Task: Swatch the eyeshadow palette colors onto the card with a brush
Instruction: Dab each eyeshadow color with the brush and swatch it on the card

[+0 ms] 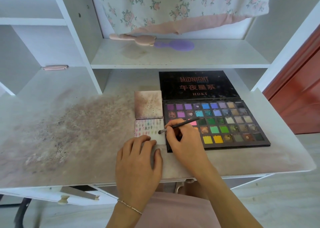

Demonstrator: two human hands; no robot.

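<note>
Right hand point(181, 141) pinching brush point(180, 125), tip dabbing card point(160, 141) at 3 o'clock edge; left hand point(138, 160) lying flat, pinning card. Upper rows swatched, bottom strip remaining; palette point(259, 132) colours plenty.

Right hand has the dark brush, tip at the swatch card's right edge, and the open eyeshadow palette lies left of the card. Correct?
Not quite. The head view shows the open black eyeshadow palette lying right of the white swatch card, not left. The rest holds: the right hand grips the dark brush, tip at the card's right edge.
</note>
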